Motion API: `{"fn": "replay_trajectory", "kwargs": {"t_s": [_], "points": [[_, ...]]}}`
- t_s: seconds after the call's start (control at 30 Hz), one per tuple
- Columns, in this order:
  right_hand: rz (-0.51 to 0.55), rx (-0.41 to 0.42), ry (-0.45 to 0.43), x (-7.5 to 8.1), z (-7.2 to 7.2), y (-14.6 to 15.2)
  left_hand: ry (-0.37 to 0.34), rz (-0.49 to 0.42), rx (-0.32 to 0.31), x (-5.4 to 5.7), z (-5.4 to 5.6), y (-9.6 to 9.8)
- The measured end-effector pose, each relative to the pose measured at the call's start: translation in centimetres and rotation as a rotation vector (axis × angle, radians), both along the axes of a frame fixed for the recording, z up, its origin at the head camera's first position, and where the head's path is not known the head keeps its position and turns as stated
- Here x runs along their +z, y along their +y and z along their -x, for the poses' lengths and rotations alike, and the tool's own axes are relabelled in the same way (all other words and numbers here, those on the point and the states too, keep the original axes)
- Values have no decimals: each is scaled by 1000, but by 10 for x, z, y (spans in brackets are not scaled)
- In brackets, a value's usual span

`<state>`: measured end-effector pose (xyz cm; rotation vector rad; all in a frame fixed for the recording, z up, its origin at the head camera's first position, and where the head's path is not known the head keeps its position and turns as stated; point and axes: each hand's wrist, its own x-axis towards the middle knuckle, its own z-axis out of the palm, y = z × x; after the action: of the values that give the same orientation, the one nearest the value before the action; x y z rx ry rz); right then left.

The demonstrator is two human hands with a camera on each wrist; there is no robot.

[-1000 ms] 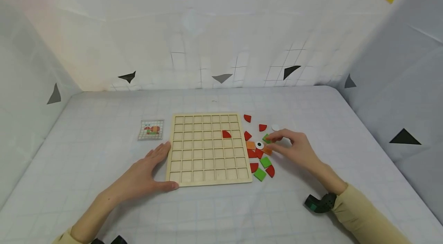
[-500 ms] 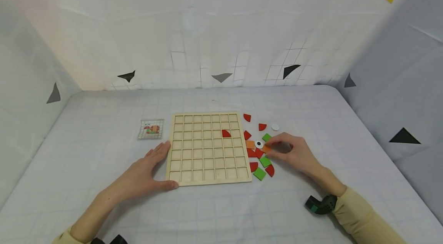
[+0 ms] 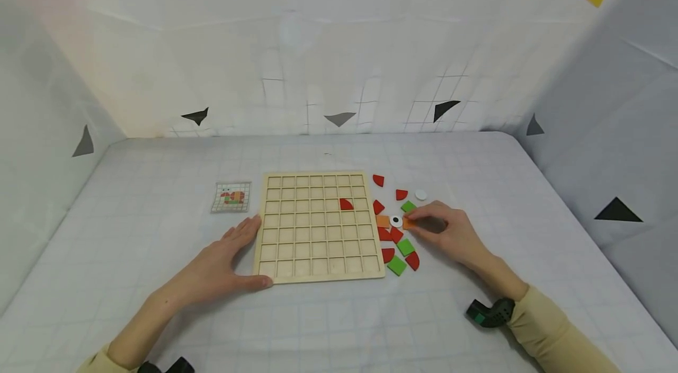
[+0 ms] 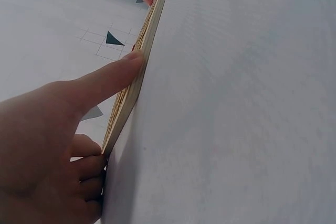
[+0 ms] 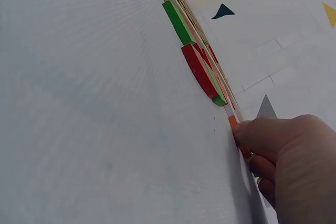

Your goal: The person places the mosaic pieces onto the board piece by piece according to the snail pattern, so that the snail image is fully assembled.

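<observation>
In the head view a wooden grid board [image 3: 302, 220] lies flat, one red quarter-round tile [image 3: 346, 204] in a cell at its upper right. My left hand [image 3: 225, 264] rests against the board's left side, fingers extended along the edge and thumb at the near-left corner. To the right of the board, my right hand [image 3: 450, 235] pinches an orange tile [image 5: 233, 122] between thumb and fingers, low at the table. Beside that tile sit a white eye tile with a black dot [image 3: 395, 221] and another orange tile [image 3: 382, 221] near the board's edge.
Several red quarter-round tiles [image 3: 401, 194] and green square tiles [image 3: 396, 266] lie along the board's right side, with a white round tile [image 3: 421, 195] farther back. A small picture card [image 3: 231, 197] lies left of the board. White cloth walls [image 3: 339, 43] enclose the table.
My right hand has moved slightly nearer from beside a green tile and now pinches the orange tile, which has turned and shifted slightly away. My left hand and the board stay put.
</observation>
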<state>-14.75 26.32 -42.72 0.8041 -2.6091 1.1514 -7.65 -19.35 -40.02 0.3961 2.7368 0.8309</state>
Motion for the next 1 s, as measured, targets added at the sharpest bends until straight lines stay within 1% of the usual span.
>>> {"fn": "replay_trajectory", "kwargs": {"t_s": [0.1,0.27,0.43,0.57,1.0], "points": [[5,-4,15,-8,5,6,4,4,-2,-1,1,0],[10,-25,24,-12,7,11,7,5,-5,-1,1,0],[6,-82,11,-13,8,11,7,-2,-6,-1,1,0],[-12,-110,4,-12,7,11,9,-5,-10,-2,1,0],[-13,-111,42,-12,8,10,19,-6,-19,-3,2,0]]}}
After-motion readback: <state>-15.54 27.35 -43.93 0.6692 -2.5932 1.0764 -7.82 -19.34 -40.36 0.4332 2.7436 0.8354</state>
